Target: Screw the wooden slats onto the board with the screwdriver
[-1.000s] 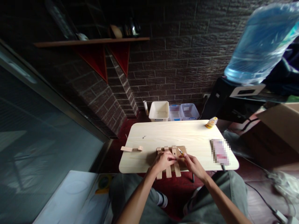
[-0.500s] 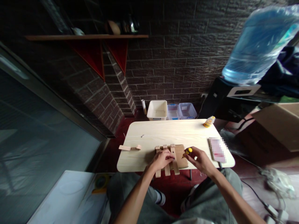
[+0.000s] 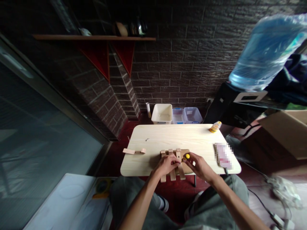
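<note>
My right hand grips a small yellow-and-black screwdriver, its tip close to the right-hand slat. My left hand reaches over the slats with thumb and fingers pinched at that same slat; what they pinch is too small to name. Beneath both hands lies a brown board at the table's front edge. Three pale wooden slats cross it side by side, their near ends sticking out past the edge. A dark hole shows in the right-hand slat, above my left fingertips.
On the pale table lie a loose wooden strip, a small metal piece, a yellow-based bottle and a blurred pink packet. Plastic bins stand behind it. A water dispenser is at right.
My right hand has moved left with the screwdriver, bringing it from beside the board to the right-hand slat. My left hand stays pinched at the slat.
</note>
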Tool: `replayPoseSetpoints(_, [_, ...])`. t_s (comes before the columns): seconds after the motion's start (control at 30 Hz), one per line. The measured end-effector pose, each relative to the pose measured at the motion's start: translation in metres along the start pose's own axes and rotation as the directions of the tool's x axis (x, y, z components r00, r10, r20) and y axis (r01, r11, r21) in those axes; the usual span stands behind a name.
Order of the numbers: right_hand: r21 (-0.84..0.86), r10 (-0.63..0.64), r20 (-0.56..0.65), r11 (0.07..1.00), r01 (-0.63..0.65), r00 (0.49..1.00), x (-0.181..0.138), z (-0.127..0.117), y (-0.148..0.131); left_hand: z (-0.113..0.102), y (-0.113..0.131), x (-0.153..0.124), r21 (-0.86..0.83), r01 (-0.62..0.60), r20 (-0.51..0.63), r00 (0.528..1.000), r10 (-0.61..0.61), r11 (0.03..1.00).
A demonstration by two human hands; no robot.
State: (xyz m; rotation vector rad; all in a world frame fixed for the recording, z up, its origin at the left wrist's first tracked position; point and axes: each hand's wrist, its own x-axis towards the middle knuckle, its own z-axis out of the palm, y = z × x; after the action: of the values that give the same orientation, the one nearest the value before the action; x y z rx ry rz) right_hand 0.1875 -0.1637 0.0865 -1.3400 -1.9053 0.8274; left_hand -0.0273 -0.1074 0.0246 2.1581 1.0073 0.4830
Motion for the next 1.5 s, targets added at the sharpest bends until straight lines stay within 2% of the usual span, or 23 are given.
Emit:
replayPoseSetpoints(0.53, [-0.069,-0.073,0.084,0.994,0.079,0.994,0.002,0.007,0.004,0.006,-0.008,-0.001,-0.023,-0.033,-0.044,0.999,0.032,0.999])
replayPoseSetpoints(1.23, [-0.126,-0.078,0.165,0.987,0.100,0.983,0.006,-0.001,-0.004,0.009,-0.012,-0.001,-0.011,-0.002,-0.041,0.999,0.002,1.000])
replayPoseSetpoints(1.5, [-0.148,-0.088,0.208,0.982,0.120,0.974,0.004,-0.001,0.001,0.010,-0.012,-0.001,0.001,-0.004,-0.047,0.999,0.004,1.000])
